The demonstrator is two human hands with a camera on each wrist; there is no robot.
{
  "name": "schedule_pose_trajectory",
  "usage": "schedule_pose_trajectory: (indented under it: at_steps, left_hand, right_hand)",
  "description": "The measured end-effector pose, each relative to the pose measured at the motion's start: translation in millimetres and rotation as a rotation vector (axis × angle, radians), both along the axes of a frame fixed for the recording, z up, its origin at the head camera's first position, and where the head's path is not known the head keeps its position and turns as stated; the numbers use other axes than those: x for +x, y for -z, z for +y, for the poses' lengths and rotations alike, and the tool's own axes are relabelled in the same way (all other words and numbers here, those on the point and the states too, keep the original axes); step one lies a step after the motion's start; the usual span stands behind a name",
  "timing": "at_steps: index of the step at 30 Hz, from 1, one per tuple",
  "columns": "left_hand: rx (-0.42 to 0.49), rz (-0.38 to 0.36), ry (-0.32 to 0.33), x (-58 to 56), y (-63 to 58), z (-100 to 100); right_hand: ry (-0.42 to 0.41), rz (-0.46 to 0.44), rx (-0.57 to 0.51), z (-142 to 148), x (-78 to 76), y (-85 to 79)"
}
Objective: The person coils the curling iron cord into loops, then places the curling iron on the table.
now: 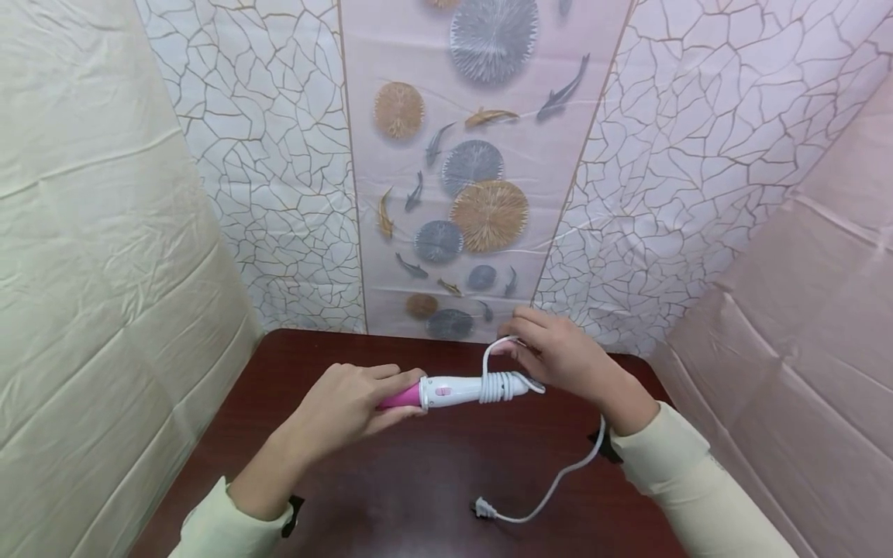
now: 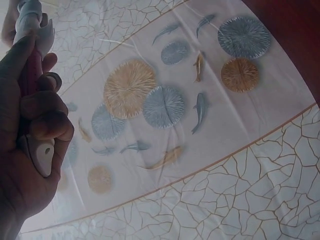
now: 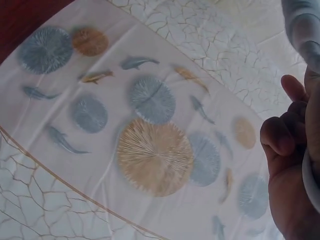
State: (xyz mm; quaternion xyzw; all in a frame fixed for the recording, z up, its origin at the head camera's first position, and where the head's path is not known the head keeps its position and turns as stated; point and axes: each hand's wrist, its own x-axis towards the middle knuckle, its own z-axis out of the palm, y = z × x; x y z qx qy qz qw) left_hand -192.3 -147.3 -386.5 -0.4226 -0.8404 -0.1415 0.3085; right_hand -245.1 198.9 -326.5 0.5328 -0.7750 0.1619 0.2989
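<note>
A pink and white hair styling iron (image 1: 456,390) lies level above the table, its white handle toward the right. My left hand (image 1: 342,404) grips its pink barrel, fingers wrapped round it; a white end piece (image 2: 41,156) shows below the curled fingers in the left wrist view. Several turns of white cord (image 1: 497,387) circle the handle near its end. With my right hand (image 1: 563,358) I hold a loop of that cord, fingers curled. From there the cord runs down past the wrist to a two-pin plug (image 1: 484,508) low over the table.
The dark red-brown table (image 1: 398,480) reaches back to a patterned cloth wall (image 1: 279,194) with fish and round motifs. Pale cloth sides (image 1: 98,310) stand at left and right.
</note>
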Motion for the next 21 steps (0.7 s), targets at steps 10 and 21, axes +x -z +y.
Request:
schedule_pose_trajectory:
  at_steps: [10,21]
  left_hand:
    - [-0.013,0.057,0.030,7.4,-2.0,3]
    - [-0.023,0.080,-0.003,10.6,-8.5,5]
  right_hand:
    - [0.018,-0.089,-0.060,10,-22.1,10.9]
    - [0.036,-0.166,-0.066,9,-39.6,41.7]
